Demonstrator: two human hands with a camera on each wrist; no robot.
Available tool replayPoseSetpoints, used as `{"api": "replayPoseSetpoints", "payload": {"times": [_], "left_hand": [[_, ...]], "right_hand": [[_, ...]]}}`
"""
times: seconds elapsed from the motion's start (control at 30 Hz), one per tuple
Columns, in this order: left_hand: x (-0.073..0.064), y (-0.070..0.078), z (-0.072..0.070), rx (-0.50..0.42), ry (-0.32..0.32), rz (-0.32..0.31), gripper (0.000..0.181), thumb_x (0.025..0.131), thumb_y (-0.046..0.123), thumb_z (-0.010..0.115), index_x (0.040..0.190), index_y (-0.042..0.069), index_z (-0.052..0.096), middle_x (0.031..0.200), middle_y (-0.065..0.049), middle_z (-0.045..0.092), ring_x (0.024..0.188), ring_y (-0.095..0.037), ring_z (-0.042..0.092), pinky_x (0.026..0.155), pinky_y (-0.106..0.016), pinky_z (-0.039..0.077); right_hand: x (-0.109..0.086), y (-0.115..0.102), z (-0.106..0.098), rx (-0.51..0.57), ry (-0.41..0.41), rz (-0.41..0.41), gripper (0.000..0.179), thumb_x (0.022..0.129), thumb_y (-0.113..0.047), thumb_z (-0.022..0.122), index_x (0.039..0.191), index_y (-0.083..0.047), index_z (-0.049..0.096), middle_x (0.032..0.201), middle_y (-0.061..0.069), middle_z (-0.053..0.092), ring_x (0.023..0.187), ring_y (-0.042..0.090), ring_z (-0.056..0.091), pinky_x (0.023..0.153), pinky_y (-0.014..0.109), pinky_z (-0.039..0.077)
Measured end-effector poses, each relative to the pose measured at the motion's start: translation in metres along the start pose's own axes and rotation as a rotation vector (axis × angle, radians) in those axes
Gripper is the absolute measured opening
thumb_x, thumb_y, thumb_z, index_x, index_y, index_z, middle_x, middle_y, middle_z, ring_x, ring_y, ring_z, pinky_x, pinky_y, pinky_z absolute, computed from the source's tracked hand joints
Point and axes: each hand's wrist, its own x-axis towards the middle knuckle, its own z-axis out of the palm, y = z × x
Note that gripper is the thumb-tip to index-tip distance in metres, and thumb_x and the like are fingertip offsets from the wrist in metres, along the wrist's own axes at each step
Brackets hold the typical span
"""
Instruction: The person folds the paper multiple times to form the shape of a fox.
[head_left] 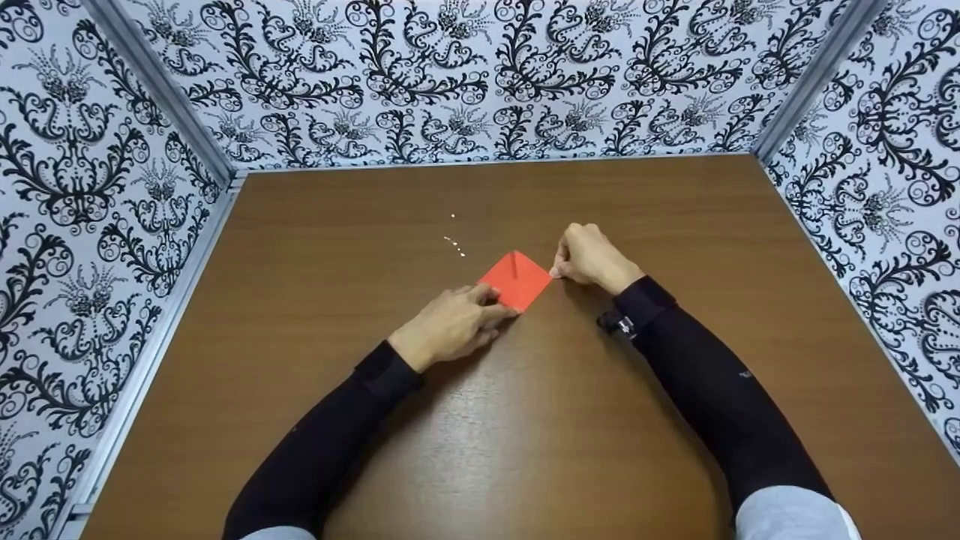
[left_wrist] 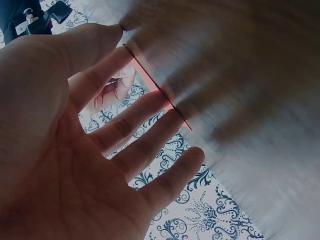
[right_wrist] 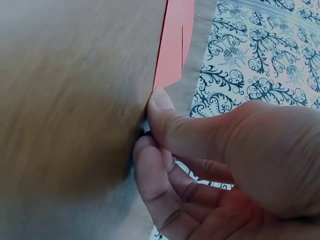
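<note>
A small red square of paper [head_left: 521,279] lies on the brown table, turned so that one corner points away from me. A short dark crease line runs down from its far corner. My left hand [head_left: 456,322] rests on its near-left edge, with fingers extended; in the left wrist view the fingertips [left_wrist: 161,98] meet the paper's edge [left_wrist: 150,80]. At the right corner my right hand [head_left: 592,256] pinches the paper with thumb and curled index finger. The right wrist view shows the thumb [right_wrist: 162,100] right at the corner of the paper [right_wrist: 172,50].
Several tiny pale flecks [head_left: 456,246] lie on the table [head_left: 337,247] beyond the left hand. Patterned black-and-white walls [head_left: 450,82] with metal frame strips [head_left: 161,90] close in the back and both sides. A wrist camera [head_left: 616,324] sits on the right sleeve.
</note>
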Motion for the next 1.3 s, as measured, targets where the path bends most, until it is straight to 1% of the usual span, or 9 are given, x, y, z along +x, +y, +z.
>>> {"api": "replayPoseSetpoints", "payload": {"times": [0.13, 0.23, 0.37, 0.47, 0.57, 0.7, 0.87, 1.13, 1.3], "left_hand": [[0.000, 0.000, 0.000, 0.013, -0.017, -0.010, 0.045, 0.112, 0.025, 0.079, 0.157, 0.028, 0.075, 0.156, -0.021, 0.071, 0.136, -0.043, 0.076, 0.107, -0.060, 0.067], [0.001, 0.001, -0.001, 0.009, -0.020, -0.011, 0.045, 0.112, 0.024, 0.079, 0.157, 0.028, 0.075, 0.156, -0.021, 0.071, 0.136, -0.043, 0.076, 0.107, -0.060, 0.067], [0.001, 0.002, -0.002, 0.006, -0.017, -0.007, 0.045, 0.112, 0.024, 0.079, 0.157, 0.028, 0.075, 0.156, -0.021, 0.071, 0.134, -0.044, 0.076, 0.109, -0.060, 0.066], [0.001, 0.002, -0.002, 0.009, -0.017, 0.003, 0.045, 0.112, 0.023, 0.079, 0.157, 0.027, 0.075, 0.155, -0.021, 0.072, 0.133, -0.044, 0.076, 0.110, -0.059, 0.066], [0.002, 0.002, -0.001, 0.017, -0.020, 0.013, 0.046, 0.111, 0.022, 0.080, 0.157, 0.027, 0.075, 0.154, -0.021, 0.072, 0.131, -0.044, 0.076, 0.109, -0.058, 0.066], [0.001, 0.001, 0.000, 0.015, -0.015, 0.018, 0.045, 0.111, 0.022, 0.081, 0.155, 0.026, 0.076, 0.151, -0.020, 0.073, 0.128, -0.043, 0.077, 0.107, -0.058, 0.067], [0.003, 0.000, 0.000, 0.001, 0.015, 0.034, 0.044, 0.110, 0.019, 0.081, 0.154, 0.024, 0.077, 0.147, -0.020, 0.074, 0.121, -0.044, 0.079, 0.106, -0.058, 0.067], [0.003, -0.001, -0.001, 0.001, -0.023, 0.019, 0.046, 0.112, 0.022, 0.078, 0.158, 0.026, 0.075, 0.152, -0.019, 0.072, 0.126, -0.043, 0.077, 0.109, -0.058, 0.066], [0.001, -0.001, -0.001, 0.006, -0.046, 0.003, 0.047, 0.113, 0.021, 0.077, 0.159, 0.027, 0.074, 0.153, -0.018, 0.072, 0.129, -0.042, 0.074, 0.110, -0.058, 0.065]], "right_hand": [[-0.003, 0.001, 0.001, 0.047, 0.008, 0.035, 0.010, 0.097, -0.014, 0.095, 0.089, -0.010, 0.092, 0.096, 0.009, 0.089, 0.090, 0.027, 0.076, 0.090, 0.047, 0.065], [-0.007, -0.003, -0.002, 0.083, 0.017, 0.037, 0.005, 0.100, -0.011, 0.090, 0.096, -0.010, 0.093, 0.101, 0.009, 0.090, 0.095, 0.028, 0.075, 0.092, 0.045, 0.062], [-0.014, -0.014, -0.008, 0.114, 0.063, 0.016, 0.007, 0.104, -0.009, 0.084, 0.103, -0.008, 0.092, 0.100, 0.009, 0.089, 0.096, 0.029, 0.076, 0.091, 0.044, 0.060], [-0.020, -0.023, -0.013, 0.129, 0.109, -0.005, 0.010, 0.103, -0.007, 0.082, 0.105, -0.007, 0.092, 0.098, 0.010, 0.090, 0.095, 0.030, 0.079, 0.091, 0.046, 0.061], [-0.026, -0.032, -0.012, 0.153, 0.123, -0.032, 0.011, 0.103, -0.006, 0.081, 0.107, -0.006, 0.092, 0.099, 0.010, 0.090, 0.094, 0.030, 0.081, 0.090, 0.046, 0.064], [-0.032, -0.041, 0.000, 0.159, 0.087, -0.086, 0.008, 0.104, -0.007, 0.084, 0.106, -0.005, 0.092, 0.098, 0.010, 0.089, 0.089, 0.028, 0.080, 0.084, 0.043, 0.064], [-0.036, -0.046, 0.018, 0.106, 0.044, -0.143, 0.007, 0.102, -0.005, 0.086, 0.098, -0.006, 0.092, 0.096, 0.008, 0.089, 0.088, 0.025, 0.076, 0.082, 0.042, 0.061], [-0.037, -0.048, 0.031, 0.052, 0.028, -0.132, 0.008, 0.100, -0.006, 0.087, 0.093, -0.008, 0.092, 0.095, 0.007, 0.088, 0.092, 0.027, 0.078, 0.084, 0.048, 0.064], [-0.035, -0.049, 0.034, 0.043, 0.053, -0.118, 0.008, 0.098, -0.006, 0.089, 0.091, -0.008, 0.091, 0.094, 0.009, 0.088, 0.093, 0.030, 0.081, 0.086, 0.050, 0.066]]}}
